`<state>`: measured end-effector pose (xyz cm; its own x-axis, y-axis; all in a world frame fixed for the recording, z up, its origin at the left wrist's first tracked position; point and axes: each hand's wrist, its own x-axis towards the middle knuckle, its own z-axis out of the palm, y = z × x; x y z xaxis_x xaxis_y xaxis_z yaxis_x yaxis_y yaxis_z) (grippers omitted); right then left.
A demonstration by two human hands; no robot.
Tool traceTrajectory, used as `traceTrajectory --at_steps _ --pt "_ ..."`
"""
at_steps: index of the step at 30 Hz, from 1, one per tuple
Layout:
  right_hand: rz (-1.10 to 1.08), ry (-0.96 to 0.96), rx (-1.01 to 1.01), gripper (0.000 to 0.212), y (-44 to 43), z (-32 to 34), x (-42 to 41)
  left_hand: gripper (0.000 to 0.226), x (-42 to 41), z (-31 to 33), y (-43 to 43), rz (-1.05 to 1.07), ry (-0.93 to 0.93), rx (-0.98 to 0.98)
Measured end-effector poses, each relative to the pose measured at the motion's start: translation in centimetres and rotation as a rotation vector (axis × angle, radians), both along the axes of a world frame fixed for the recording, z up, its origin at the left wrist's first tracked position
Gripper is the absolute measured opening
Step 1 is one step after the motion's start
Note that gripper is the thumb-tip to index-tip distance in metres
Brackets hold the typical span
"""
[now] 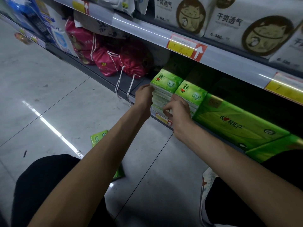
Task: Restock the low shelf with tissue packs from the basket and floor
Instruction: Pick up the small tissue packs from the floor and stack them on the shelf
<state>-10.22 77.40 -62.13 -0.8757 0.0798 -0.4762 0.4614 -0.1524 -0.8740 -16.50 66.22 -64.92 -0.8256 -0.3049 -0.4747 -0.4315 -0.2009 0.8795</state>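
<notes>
Two stacks of small green tissue packs stand on the low shelf (105, 79). My left hand (144, 95) grips the left side of the left stack (165, 82). My right hand (177, 110) touches the front of that stack low down with curled fingers, just in front of the right stack (191, 94). More green tissue packs (98, 138) lie on the floor under my left forearm, partly hidden by it. The basket is not in view.
Large green tissue bundles (237, 125) fill the low shelf to the right. Red drawstring bags (114, 61) sit on the shelf to the left, cords hanging over the edge. The upper shelf (213, 58) overhangs with white cat-print packs (246, 25). My knees and a shoe (205, 185) are below.
</notes>
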Motion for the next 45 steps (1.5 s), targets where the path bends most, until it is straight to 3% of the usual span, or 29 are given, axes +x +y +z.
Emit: traceTrajectory --at_steps 11,17,21,23,27,34,39,45 --pt "0.049 -0.025 0.029 0.082 0.0 -0.2 -0.5 0.029 -0.3 -0.6 0.0 -0.059 0.022 -0.045" --pt "-0.047 -0.082 0.285 0.035 0.7 -1.2 0.3 0.052 0.6 -0.9 0.2 -0.103 0.084 -0.135" --pt "-0.19 -0.103 0.336 0.028 2.4 -2.1 1.1 0.073 1.8 -1.3 0.9 -0.181 0.19 -0.334" --pt "-0.257 -0.073 0.355 0.033 3.7 -2.5 1.2 0.084 2.1 -1.7 1.2 -0.211 0.246 -0.393" --pt "-0.255 0.044 0.402 0.074 5.2 -3.3 0.6 0.081 2.4 -2.5 1.7 -0.228 0.317 -0.435" --pt "-0.219 0.105 0.422 0.061 6.3 -5.2 -0.4 0.098 1.6 -3.7 2.8 -0.194 0.221 -0.566" --pt "-0.232 0.095 0.435 0.059 6.7 -5.5 -1.1 0.094 1.0 -4.4 3.3 -0.189 0.21 -0.634" --pt "-0.129 0.089 0.48 0.088 6.6 -5.0 -0.6 0.094 1.1 -4.5 3.2 -0.203 0.215 -0.624"
